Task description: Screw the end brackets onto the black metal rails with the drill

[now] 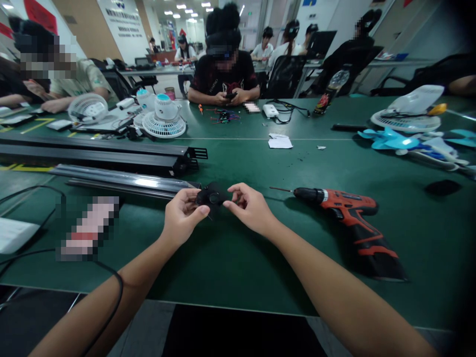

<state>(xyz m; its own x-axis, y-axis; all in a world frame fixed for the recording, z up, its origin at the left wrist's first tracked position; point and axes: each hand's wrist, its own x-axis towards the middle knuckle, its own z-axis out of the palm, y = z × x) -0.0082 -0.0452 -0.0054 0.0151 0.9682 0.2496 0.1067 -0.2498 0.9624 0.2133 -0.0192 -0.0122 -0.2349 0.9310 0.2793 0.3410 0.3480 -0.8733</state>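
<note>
Both of my hands hold a small black plastic part (212,196) just above the green table (238,258). My left hand (183,218) pinches its left side with thumb and fingers closed. My right hand (250,207) grips its right side, fingers curled round it. The part looks round with short lobes; its detail is too dark to make out. A red and black cordless drill (345,210) lies on the table just right of my right hand, its bit pointing left.
Long black metal rails (111,158) lie at the left. Small white desk fans (163,119) and fan parts (409,116) sit farther back, with blue fan blades (394,141). White paper scraps (279,142) lie mid-table. Several people sit across the table. A cable (33,255) runs at the left.
</note>
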